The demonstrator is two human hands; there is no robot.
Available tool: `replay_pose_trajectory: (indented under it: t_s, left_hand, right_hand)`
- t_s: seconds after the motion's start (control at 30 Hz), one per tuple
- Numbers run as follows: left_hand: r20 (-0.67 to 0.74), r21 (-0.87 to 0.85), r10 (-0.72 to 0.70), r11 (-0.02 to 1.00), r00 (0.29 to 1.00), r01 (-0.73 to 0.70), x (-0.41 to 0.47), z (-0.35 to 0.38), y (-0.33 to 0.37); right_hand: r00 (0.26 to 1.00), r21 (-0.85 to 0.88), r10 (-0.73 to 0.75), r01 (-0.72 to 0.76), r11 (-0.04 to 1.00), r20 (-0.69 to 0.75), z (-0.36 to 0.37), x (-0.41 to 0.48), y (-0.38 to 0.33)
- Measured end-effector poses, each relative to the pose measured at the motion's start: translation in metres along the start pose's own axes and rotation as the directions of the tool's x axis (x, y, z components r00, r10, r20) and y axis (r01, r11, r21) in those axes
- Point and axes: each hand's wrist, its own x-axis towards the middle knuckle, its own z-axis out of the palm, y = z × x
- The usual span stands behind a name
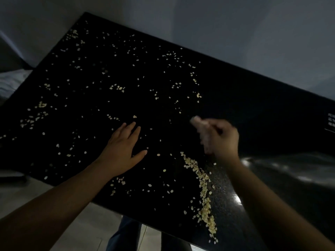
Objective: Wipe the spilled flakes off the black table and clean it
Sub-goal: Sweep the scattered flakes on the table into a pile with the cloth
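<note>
Black and glossy, the table point(253, 105) runs slantwise across the head view, with pale flakes point(117, 87) scattered over its left and middle parts. A thicker ridge of flakes point(203, 180) runs from just below the right hand point(219, 138) down to the table's near edge. To the right of that ridge the surface shows only fine specks and streaks of reflected light.

The left hand point(121, 151) lies palm down on the table near its middle. Its fingers point(133, 126) are straight and a little spread, the thumb is held out to the side, and it holds nothing. Loose flakes lie all round it.

The right hand stands on edge at the top of the ridge and is blurred. Its fingers point(196, 122) are bunched together and point left. Whether they hold anything, and whether the hand touches the table, cannot be told.

A small white label point(331, 122) sits at the table's far right edge. A grey wall point(235, 24) rises behind the table. Below the near edge show a pale floor point(76, 232) and the person's dark trouser legs point(126, 234).
</note>
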Motion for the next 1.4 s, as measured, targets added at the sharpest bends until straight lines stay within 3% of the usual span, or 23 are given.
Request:
replay_pose_trajectory:
  t_s: [0.13, 0.33, 0.47, 0.6, 0.77, 0.87, 0.97, 1.1, 1.23, 1.4]
  left_hand:
    - [-0.017, -0.010, -0.016, 1.000, 1.000, 0.015, 0.002, -0.004, 0.003]
    - [-0.011, 0.001, -0.012, 1.000, 1.000, 0.012, 0.007, 0.005, 0.003]
    - [-0.032, -0.044, 0.005, 0.999, 0.999, -0.007, 0.007, 0.010, -0.001]
    - [-0.021, -0.032, -0.006, 0.999, 1.000, 0.005, 0.007, 0.006, 0.003]
    - [0.018, -0.037, -0.037, 0.999, 0.999, 0.038, 0.005, -0.005, 0.007]
    - [0.064, -0.097, -0.026, 0.995, 0.998, 0.033, 0.005, -0.015, 0.003]
    - [0.092, -0.205, -0.015, 0.978, 0.996, 0.033, 0.004, -0.028, -0.003]
    - [0.050, -0.281, 0.033, 0.960, 0.998, -0.018, 0.002, -0.047, -0.010]
    - [-0.021, -0.263, 0.076, 0.962, 0.997, -0.078, 0.005, -0.062, -0.016]
    - [-0.058, -0.226, 0.075, 0.970, 0.996, -0.086, 0.023, -0.074, -0.014]
  right_hand:
    - [0.977, -0.057, 0.058, -0.071, 0.996, -0.206, -0.005, 0.083, 0.008]
    - [0.966, -0.164, 0.052, -0.097, 0.982, -0.255, 0.005, 0.148, 0.017]
    - [0.990, -0.194, -0.024, -0.004, 0.981, -0.139, 0.021, 0.142, 0.023]
    - [0.976, -0.320, -0.203, 0.216, 0.922, 0.074, 0.035, 0.096, 0.038]
    - [0.956, -0.196, -0.031, 0.092, 0.976, 0.292, 0.032, 0.010, 0.027]
    - [0.993, -0.011, 0.020, -0.019, 1.000, 0.113, 0.025, -0.015, 0.003]
    - [0.998, -0.003, 0.058, -0.058, 0.998, -0.036, 0.021, -0.021, -0.011]
    - [0.991, -0.072, 0.060, -0.069, 0.995, -0.121, 0.022, -0.020, -0.027]
    - [0.987, -0.134, -0.008, -0.014, 0.991, -0.158, 0.026, -0.012, -0.047]
    - [0.984, -0.140, 0.010, -0.035, 0.989, -0.177, 0.026, 0.019, -0.054]
